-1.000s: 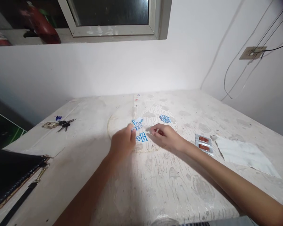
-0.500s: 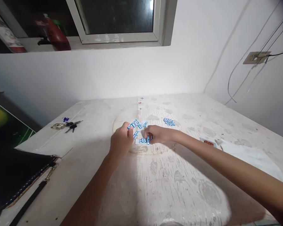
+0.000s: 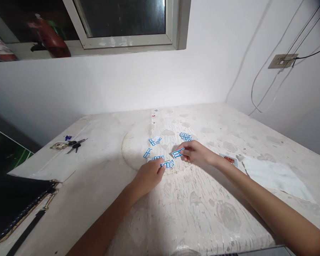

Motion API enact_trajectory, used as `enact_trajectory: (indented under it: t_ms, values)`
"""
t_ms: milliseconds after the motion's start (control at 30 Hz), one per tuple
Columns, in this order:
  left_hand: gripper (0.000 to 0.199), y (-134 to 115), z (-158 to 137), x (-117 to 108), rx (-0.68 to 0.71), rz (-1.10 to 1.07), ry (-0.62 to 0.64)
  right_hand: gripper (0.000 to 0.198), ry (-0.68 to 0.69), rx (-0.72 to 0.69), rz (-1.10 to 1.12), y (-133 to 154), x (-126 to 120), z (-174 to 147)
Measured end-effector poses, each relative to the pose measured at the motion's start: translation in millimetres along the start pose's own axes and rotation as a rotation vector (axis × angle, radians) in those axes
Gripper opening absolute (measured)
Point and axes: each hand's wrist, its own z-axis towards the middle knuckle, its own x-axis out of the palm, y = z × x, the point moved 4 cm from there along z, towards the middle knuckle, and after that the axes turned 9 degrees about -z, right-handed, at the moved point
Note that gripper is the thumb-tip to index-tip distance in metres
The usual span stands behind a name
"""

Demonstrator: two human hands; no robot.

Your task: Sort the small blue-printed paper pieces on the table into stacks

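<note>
In the head view my left hand (image 3: 150,175) pinches a small white paper piece with blue outlined shapes (image 3: 167,164) between thumb and fingers. My right hand (image 3: 194,152) grips a single blue-outlined paper slip (image 3: 178,153), raised just above the table and tilted. Under and beyond my left fingertips lies another printed piece (image 3: 158,158), partly hidden. Farther off, a small slip (image 3: 147,153) and a cluster of cut pieces (image 3: 155,141) rest on the table. Behind my right hand sits a small pile of blue-printed pieces (image 3: 186,136).
Keys with a fob (image 3: 73,145) and a black bag with a strap (image 3: 21,206) lie on the left of the table (image 3: 202,227). A small packet with reddish contents (image 3: 229,160) and a white cloth or sheet (image 3: 276,177) lie right. The wall (image 3: 138,81) rises behind.
My left hand has moved right and nearer with its printed piece. My right hand has shifted right, and a slip now shows clearly in its fingers. The view has turned slightly right.
</note>
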Motion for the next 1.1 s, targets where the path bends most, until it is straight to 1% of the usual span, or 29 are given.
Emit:
enact_trajectory:
  t_ms: [133,200,267,333,500,700,867,933,1033,1100]
  values:
    - [0.022,-5.8,-0.1,1.5,-0.01,0.098,-0.011,0.009,-0.152,-0.054,-0.063,21.5,0.3,-7.8]
    - [0.02,-7.3,0.1,1.8,-0.026,0.122,-0.014,0.007,-0.146,-0.086,-0.063,27.3,7.3,-9.8]
    - [0.019,-7.9,-0.2,2.0,-0.03,0.134,-0.013,0.008,-0.079,-0.1,-0.061,25.6,17.5,-10.2]
    - [0.019,-8.1,-1.1,1.9,-0.026,0.137,-0.006,0.009,-0.052,-0.105,-0.11,19.0,25.4,-9.8]
    - [0.017,-9.5,-3.9,0.8,-0.019,0.133,0.011,0.009,-0.152,-0.111,-0.267,5.4,30.4,-8.0]
    - [0.017,-11.4,-5.4,0.1,-0.036,0.132,0.013,0.007,-0.176,-0.104,-0.347,3.1,32.4,-8.0]
    - [0.017,-13.6,-5.4,0.0,-0.013,0.127,0.006,0.008,-0.256,-0.104,-0.447,1.9,32.1,-9.3]
    - [0.016,-14.5,-5.2,0.2,-0.017,0.126,0.011,0.007,-0.241,-0.111,-0.452,1.6,33.3,-9.3]
    - [0.014,-15.3,-5.3,0.1,-0.033,0.138,0.011,0.019,-0.162,-0.15,-0.41,3.0,36.8,-9.1]
    - [0.015,-16.0,-5.5,0.1,-0.02,0.141,0.003,0.023,-0.117,-0.187,-0.418,5.0,38.7,-9.4]
